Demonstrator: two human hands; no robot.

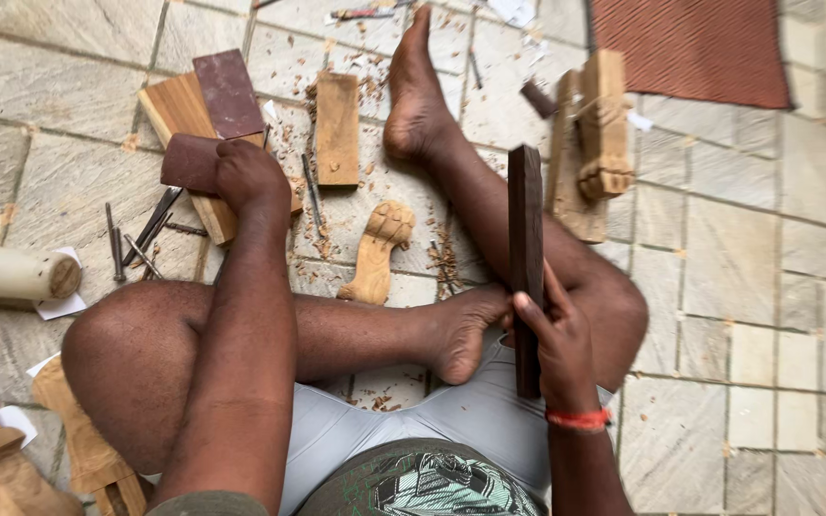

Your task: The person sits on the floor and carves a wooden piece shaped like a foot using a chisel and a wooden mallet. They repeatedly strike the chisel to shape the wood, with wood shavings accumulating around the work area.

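I sit cross-legged on a stone tile floor. My left hand (249,175) reaches forward and closes on a folded dark brown sheet of sandpaper (189,162) lying on a wooden plank (176,107). My right hand (558,346) grips a long, narrow dark wood strip (526,239), held upright over my right knee. A carved, pale wooden leg piece (380,250) lies on the floor between my feet, among wood shavings.
Another brown sandpaper sheet (228,92) rests on the plank. A small wood block (337,127) lies beside it. Several metal chisels (145,234) lie left, near a wooden mallet (13,273). Carved wooden pieces (590,143) lie right; a red mat (695,46) is beyond.
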